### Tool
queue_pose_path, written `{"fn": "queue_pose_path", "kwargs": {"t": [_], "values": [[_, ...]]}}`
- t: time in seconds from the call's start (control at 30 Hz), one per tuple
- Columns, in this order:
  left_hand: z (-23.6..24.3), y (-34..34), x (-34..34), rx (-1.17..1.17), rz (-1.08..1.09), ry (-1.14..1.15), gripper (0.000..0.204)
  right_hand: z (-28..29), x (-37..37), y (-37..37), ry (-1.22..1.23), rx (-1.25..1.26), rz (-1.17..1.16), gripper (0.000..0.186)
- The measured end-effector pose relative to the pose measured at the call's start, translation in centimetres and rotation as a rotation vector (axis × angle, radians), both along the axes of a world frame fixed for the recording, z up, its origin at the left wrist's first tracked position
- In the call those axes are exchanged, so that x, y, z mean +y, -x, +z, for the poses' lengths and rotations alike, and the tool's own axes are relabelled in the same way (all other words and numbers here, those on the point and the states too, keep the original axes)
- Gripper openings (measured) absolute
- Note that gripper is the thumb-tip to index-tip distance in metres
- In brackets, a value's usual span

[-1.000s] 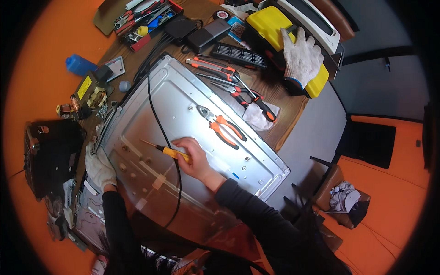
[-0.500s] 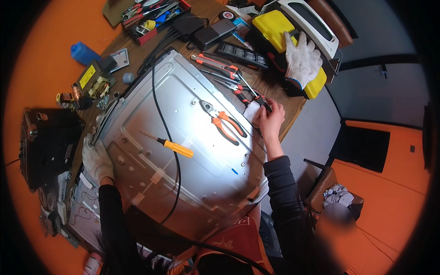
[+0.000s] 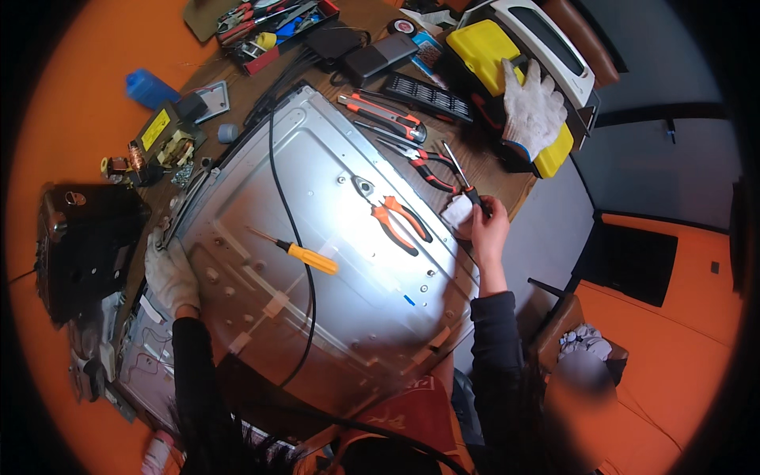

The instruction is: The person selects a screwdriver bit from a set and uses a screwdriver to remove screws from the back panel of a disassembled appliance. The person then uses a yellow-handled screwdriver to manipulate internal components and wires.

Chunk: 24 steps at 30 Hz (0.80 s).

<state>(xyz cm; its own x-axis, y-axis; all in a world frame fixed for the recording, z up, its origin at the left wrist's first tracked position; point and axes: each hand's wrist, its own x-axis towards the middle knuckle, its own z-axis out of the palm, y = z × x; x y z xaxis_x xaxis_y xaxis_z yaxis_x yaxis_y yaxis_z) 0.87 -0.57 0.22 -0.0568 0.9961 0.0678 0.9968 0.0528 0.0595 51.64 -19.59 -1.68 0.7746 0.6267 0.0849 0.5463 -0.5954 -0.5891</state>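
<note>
My bare right hand [image 3: 491, 231] closes its fingers round the dark handle of a screwdriver [image 3: 473, 192] at the table's right side, its shaft pointing away from me. Beside those fingers is a small white piece [image 3: 457, 210]. My left hand [image 3: 170, 275], in a pale work glove, grips the left edge of a large silver metal panel [image 3: 332, 261]; some fingertips are hidden. On the panel lie a yellow-handled screwdriver [image 3: 313, 257] and orange-and-black pliers [image 3: 396, 222]. Black-and-red pliers [image 3: 431, 166] rest beyond the panel, near the held screwdriver.
A black cable [image 3: 286, 206] crosses the panel. Beyond it are a utility knife [image 3: 384, 117], a bit set [image 3: 427, 96] and a red toolbox [image 3: 281, 36]. A glove [image 3: 532, 107] sits on a yellow case [image 3: 481, 51]. A black case [image 3: 83, 245] stands at left.
My right hand has moved a little right and toward me, with the screwdriver tilted more upright and drawn away from the black-and-red pliers. My left hand stays on the panel's edge.
</note>
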Motion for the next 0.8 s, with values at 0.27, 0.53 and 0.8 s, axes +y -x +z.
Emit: {"fn": "queue_pose_path", "kwargs": {"t": [0.27,0.53,0.8], "values": [[0.6,-0.7,0.3,-0.077,0.103,0.003,0.050,2.3,3.1,0.2,-0.097,-0.190,0.205,0.026],[0.5,-0.4,0.1,-0.079,0.093,-0.024,0.054,2.5,13.3,2.0,-0.229,-0.162,0.502,0.029],[0.2,-0.4,-0.2,-0.078,0.040,-0.137,0.047,3.1,16.2,12.5,-0.186,0.042,0.827,0.024]]}}
